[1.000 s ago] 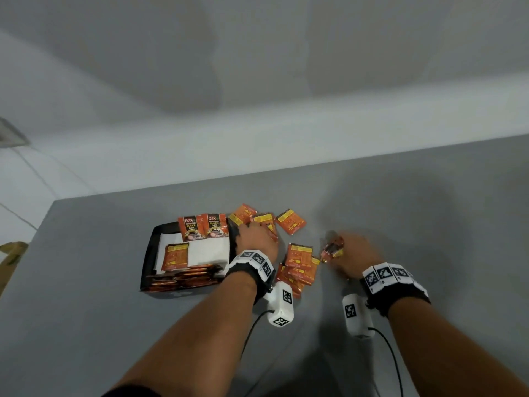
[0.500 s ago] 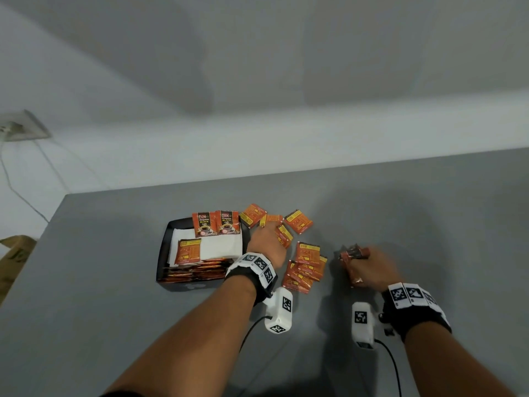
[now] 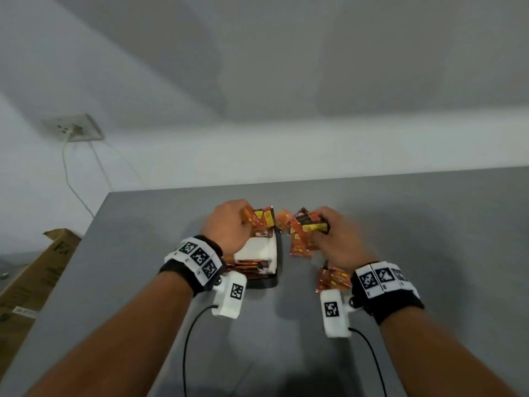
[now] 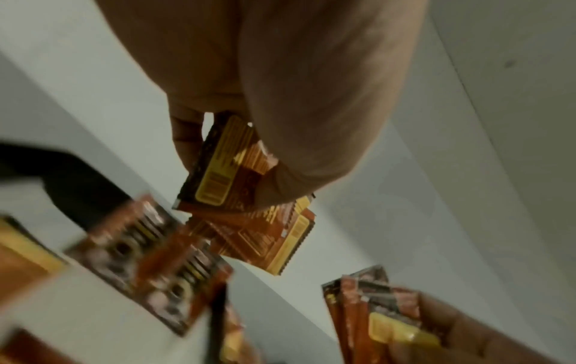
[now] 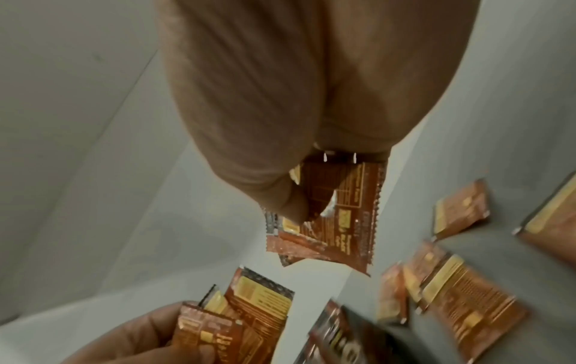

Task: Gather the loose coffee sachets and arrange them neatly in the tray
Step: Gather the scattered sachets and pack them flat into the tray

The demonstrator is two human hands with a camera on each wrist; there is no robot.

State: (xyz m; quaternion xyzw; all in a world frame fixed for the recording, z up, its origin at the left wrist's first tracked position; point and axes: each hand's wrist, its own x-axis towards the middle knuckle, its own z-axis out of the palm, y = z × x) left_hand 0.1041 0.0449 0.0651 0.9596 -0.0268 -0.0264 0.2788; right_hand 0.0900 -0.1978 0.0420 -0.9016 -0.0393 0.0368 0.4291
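Note:
Orange coffee sachets with yellow labels lie scattered on the grey table. My left hand (image 3: pixel 244 217) hovers over the far end of the black tray (image 3: pixel 262 282) and grips a small fan of sachets (image 4: pixel 224 167). Close to its right, my right hand (image 3: pixel 317 226) pinches another bunch of sachets (image 5: pixel 336 216). Both hands are lifted off the table. The tray has a white liner (image 3: pixel 257 250) and a row of sachets (image 3: pixel 246 265) along its near side. Loose sachets (image 3: pixel 299 245) lie right of the tray, and another pile (image 3: pixel 333 280) sits under my right wrist.
A cardboard box (image 3: pixel 37 273) stands off the table's left edge. A wall socket (image 3: pixel 76 130) with cables hangs on the wall behind. Bare grey table (image 3: pixel 429 239) spreads to the right and toward me.
Both hands have risen off the table with sachets in them and come together over the tray's far end. The right hand moved left from the open table.

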